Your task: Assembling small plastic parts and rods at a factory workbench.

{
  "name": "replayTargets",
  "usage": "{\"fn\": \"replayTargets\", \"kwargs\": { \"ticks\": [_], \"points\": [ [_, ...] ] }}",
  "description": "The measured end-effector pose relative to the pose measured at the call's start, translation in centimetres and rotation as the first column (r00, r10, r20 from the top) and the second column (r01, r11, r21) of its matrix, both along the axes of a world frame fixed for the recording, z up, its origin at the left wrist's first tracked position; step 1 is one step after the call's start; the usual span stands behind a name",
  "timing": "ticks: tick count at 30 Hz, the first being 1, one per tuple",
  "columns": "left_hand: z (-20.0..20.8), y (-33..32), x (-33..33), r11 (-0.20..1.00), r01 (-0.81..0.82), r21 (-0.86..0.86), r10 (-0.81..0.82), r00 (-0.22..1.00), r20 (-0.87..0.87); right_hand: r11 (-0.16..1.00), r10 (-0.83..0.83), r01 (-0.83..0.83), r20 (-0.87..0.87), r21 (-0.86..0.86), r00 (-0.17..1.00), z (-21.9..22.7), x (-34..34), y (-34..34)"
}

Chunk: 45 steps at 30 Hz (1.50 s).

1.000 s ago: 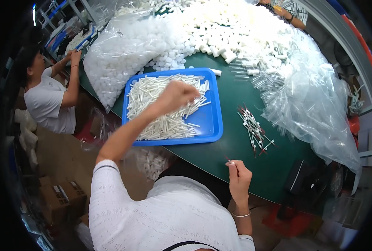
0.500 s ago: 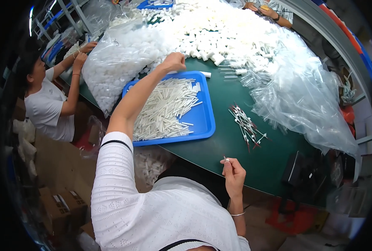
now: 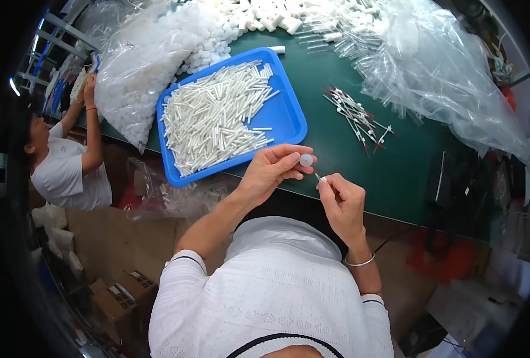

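My left hand (image 3: 272, 170) pinches a small round translucent white cap (image 3: 306, 160) between thumb and fingers, just over the table's near edge. Close beside it, my right hand (image 3: 343, 206) is closed on a thin stick (image 3: 318, 176), whose upper end points at the cap. Most of that stick is hidden by my fingers. Whether the two pieces touch, I cannot tell. Beyond my hands lies a loose heap of thin white sticks with dark red ends (image 3: 360, 119). A blue tray (image 3: 283, 116) to the left holds many short white rods (image 3: 211, 119).
A clear bag of white caps (image 3: 137, 83) stands at the far left. White cylinders (image 3: 271, 18) and clear tubes (image 3: 318, 39) lie at the back of the green table (image 3: 318, 77). Plastic sheeting (image 3: 444, 77) covers the right. A co-worker (image 3: 68, 161) works at left.
My left hand has come back from the far side of the tray, now with a cap in it, to meet my right hand. The view has shifted too.
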<state>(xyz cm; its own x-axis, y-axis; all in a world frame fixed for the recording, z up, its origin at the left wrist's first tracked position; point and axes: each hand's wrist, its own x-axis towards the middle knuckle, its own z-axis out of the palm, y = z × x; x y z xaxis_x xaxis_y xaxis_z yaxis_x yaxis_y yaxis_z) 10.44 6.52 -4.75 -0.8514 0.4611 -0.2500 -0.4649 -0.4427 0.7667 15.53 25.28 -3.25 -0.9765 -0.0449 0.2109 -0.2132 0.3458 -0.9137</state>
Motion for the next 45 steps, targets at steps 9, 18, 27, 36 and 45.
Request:
{"fn": "replayTargets", "kwargs": {
  "ticks": [9,18,27,36,45],
  "points": [
    [-0.6,-0.5,1.3,0.999,-0.048,-0.009,0.047,0.999,-0.027,0.996,0.001,0.001,-0.031,0.086,1.000,0.2,0.3,-0.6],
    [-1.1,0.5,2.5,0.998,-0.056,-0.011,0.055,0.996,-0.063,0.997,0.065,-0.061,-0.062,0.057,0.996,0.7,0.0,-1.4],
    [-2.8,2.1,3.6,0.971,-0.226,0.076,0.238,0.912,-0.334,0.992,0.028,0.005,-0.253,0.130,0.967,-2.2,0.1,-1.9],
    [-0.3,0.2,2.3,0.879,-0.274,-0.389,-0.059,0.749,-0.660,0.791,0.442,-0.221,0.284,-0.570,0.851,-2.3,-1.3,0.2],
    [0.4,-5.7,-6.9,0.245,-0.638,-0.730,-0.707,0.398,-0.585,0.558,0.484,-0.114,0.211,-0.822,0.849,-2.2,-0.7,0.8]
  ]
}}
